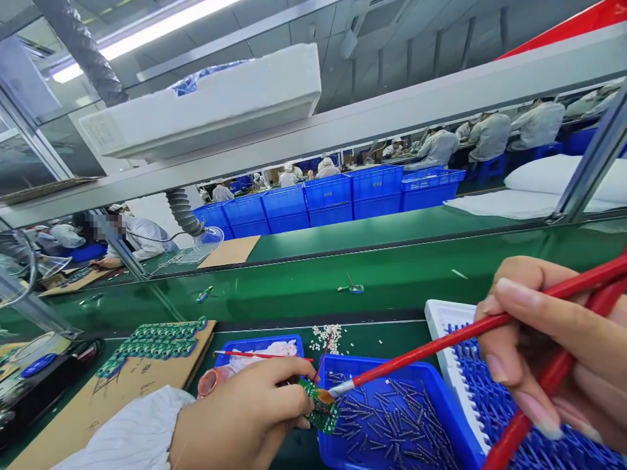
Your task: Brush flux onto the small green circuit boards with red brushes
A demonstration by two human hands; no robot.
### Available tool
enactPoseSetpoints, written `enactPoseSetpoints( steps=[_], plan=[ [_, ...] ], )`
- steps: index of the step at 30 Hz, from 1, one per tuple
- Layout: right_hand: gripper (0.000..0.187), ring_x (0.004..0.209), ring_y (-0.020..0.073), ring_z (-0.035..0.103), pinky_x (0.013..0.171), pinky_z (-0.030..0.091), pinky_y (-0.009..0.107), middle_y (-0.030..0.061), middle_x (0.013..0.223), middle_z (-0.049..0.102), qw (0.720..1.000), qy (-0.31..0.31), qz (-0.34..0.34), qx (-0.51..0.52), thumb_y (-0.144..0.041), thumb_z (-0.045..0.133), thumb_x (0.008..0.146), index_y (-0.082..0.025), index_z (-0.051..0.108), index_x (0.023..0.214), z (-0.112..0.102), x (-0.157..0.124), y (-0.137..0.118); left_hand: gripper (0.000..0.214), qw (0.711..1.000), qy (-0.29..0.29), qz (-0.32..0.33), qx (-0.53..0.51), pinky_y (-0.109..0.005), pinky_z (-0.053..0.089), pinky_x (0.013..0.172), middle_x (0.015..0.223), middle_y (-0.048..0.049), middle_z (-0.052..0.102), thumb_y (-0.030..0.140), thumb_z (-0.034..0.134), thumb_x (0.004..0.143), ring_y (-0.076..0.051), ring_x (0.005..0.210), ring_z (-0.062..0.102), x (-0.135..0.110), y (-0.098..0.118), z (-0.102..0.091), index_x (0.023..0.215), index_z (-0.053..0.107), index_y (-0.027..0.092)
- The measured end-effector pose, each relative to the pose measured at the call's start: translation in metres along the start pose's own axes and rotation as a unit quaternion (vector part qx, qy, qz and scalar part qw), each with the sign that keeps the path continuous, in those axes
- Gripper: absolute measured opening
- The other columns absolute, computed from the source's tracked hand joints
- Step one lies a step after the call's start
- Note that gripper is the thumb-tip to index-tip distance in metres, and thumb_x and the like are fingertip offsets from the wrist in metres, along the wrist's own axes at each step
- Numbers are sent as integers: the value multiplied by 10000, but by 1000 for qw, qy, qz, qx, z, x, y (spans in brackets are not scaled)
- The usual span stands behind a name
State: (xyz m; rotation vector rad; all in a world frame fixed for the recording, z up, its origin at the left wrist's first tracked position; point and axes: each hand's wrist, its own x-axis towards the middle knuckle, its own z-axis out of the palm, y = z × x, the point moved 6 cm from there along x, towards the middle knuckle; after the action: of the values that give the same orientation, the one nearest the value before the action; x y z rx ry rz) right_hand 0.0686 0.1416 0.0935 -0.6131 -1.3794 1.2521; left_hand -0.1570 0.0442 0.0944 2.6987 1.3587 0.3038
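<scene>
My left hand pinches a small green circuit board with a thin red wire rising from it. My right hand is closed round a red-handled brush, its bristle tip touching the board. A second, thicker red handle also lies in that hand; its kind I cannot make out. Beneath the board sits a blue tray with many small dark springs. Beside my left hand stands a small pinkish jar, partly hidden.
Rows of circuit boards lie on cardboard at left. A small blue tray holds whitish material; white bits are scattered nearby. At right, a white tray holds blue parts. Boards lie on the green belt ahead.
</scene>
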Motion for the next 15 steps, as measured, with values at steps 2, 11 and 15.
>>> enactPoseSetpoints(
  steps=[2, 11, 15],
  plan=[
    [356, 188, 125, 355, 161, 174, 172, -1, 421, 498, 997, -68, 23, 38, -502, 615, 879, -230, 524, 667, 15, 6, 0, 244, 999, 3, 16, 34, -202, 542, 743, 1082, -82, 681, 20, 553, 745, -203, 936, 661, 2, 2, 0, 833, 664, 219],
    [335, 204, 142, 414, 158, 179, 160, 8, 489, 548, 993, -104, 26, 42, -498, 581, 916, -247, 553, 696, 18, 7, 4, 292, 998, 7, 43, 43, -296, 569, 713, 1102, -127, 665, -16, 435, 716, -241, 913, 664, 3, -1, 3, 805, 620, 192],
    [318, 192, 141, 395, 156, 147, 170, 2, 479, 550, 992, -108, 34, 54, -478, 561, 936, -258, 552, 707, 16, 6, 12, 270, 998, -1, 44, 52, -303, 560, 752, 1132, -127, 646, -15, 435, 725, -239, 950, 647, 0, -4, 8, 828, 582, 187]
  ],
)
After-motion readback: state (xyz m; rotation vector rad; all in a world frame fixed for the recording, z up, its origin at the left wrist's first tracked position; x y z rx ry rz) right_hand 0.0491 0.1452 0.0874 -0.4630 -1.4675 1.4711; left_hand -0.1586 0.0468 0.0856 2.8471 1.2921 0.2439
